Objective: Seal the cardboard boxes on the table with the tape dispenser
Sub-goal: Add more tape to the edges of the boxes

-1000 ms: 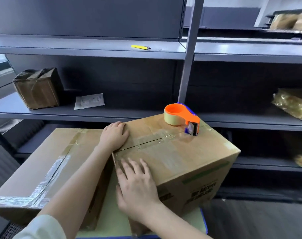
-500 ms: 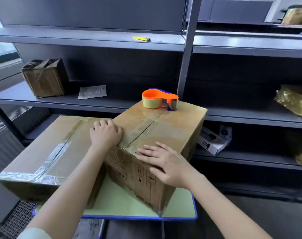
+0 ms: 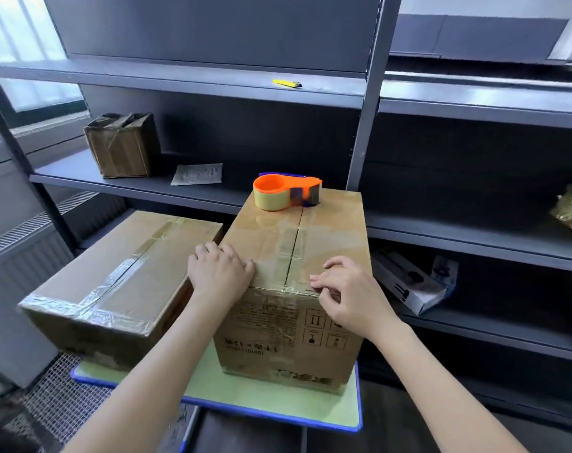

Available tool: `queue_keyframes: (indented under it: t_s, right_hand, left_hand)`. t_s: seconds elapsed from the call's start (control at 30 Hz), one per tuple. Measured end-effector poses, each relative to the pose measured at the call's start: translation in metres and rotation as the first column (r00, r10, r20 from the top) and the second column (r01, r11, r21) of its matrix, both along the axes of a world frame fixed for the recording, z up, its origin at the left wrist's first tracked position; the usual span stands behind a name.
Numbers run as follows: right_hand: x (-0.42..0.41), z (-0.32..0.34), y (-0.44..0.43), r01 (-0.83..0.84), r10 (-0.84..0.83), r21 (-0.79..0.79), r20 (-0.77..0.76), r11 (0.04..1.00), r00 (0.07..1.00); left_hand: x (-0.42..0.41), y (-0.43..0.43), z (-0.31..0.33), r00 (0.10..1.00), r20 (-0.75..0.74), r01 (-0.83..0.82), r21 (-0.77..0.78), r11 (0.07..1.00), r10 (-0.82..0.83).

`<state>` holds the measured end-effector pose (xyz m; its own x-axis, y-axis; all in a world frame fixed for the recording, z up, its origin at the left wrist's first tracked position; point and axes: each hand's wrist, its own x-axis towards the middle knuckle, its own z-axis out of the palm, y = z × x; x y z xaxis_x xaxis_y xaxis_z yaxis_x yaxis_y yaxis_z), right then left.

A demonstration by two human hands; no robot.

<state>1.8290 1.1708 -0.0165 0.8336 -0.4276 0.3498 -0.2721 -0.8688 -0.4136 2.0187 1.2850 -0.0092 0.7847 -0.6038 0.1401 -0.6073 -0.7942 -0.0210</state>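
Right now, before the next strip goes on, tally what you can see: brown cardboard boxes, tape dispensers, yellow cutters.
Brown cardboard boxes: 3 (low taped box, tall box, small dark box)
Tape dispenser: 1
Yellow cutter: 1
Total: 5

Resting the left grip [image 3: 220, 273] on the tall box [image 3: 278, 341], at the near left corner of its top. Touching the bent fingertips of the right grip [image 3: 350, 295] to the near top edge, right of the centre seam. Carrying the orange tape dispenser [image 3: 286, 194] at the top's far edge. Sitting just beside the lower taped box [image 3: 124, 273] on the green surface [image 3: 278, 398].
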Motion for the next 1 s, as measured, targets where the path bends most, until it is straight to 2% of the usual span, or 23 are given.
queue_keyframes:
  t_s: [0.13,0.2,0.27,0.37,0.47,0.67,0.77,0.83,0.93,1.0]
  right_hand:
    - [0.025,0.013,0.0,-0.01,0.001,-0.093,-0.099,0.996,0.995]
    - [0.035,0.022,-0.005,-0.044,0.024,-0.119,-0.164,0.992,0.986]
    - [0.042,0.026,-0.011,-0.057,0.033,-0.128,-0.184,0.99,0.982]
    - [0.048,0.017,-0.016,-0.09,0.061,-0.191,-0.152,0.977,0.986]
    - [0.047,0.009,-0.018,-0.1,0.082,-0.192,-0.102,0.976,0.991]
    - [0.048,0.004,-0.027,-0.089,0.087,-0.12,-0.017,0.989,0.996]
    - [0.051,0.001,-0.026,-0.07,0.071,-0.12,0.001,0.99,0.997]
    - [0.05,0.0,-0.027,-0.055,0.056,-0.121,0.003,0.991,0.998]
    - [0.05,0.0,-0.027,-0.044,0.044,-0.11,-0.002,0.993,0.999]
    - [0.051,-0.001,-0.027,-0.032,0.032,-0.106,0.0,0.994,0.999]
  left_hand:
    - [0.011,-0.015,0.011,0.996,-0.042,0.084,0.037,0.996,-0.082]
    - [0.016,-0.03,0.014,0.984,-0.104,0.144,0.002,0.99,-0.143]
    - [0.022,-0.047,0.015,0.965,-0.106,0.233,-0.081,0.969,-0.241]
    - [0.03,-0.077,0.019,0.933,-0.032,0.331,-0.314,0.89,-0.359]
    - [0.042,-0.104,0.023,0.936,-0.073,0.278,-0.442,0.853,-0.343]
    - [0.06,-0.142,0.026,0.911,-0.173,0.251,-0.486,0.837,-0.374]
    - [0.061,-0.15,0.022,0.93,-0.082,0.277,-0.486,0.829,-0.358]
    - [0.065,-0.155,0.017,0.937,-0.081,0.25,-0.527,0.812,-0.341]
    - [0.07,-0.157,0.017,0.932,-0.166,0.164,-0.597,0.785,-0.321]
    - [0.07,-0.154,0.022,0.909,-0.213,0.129,-0.674,0.727,-0.358]
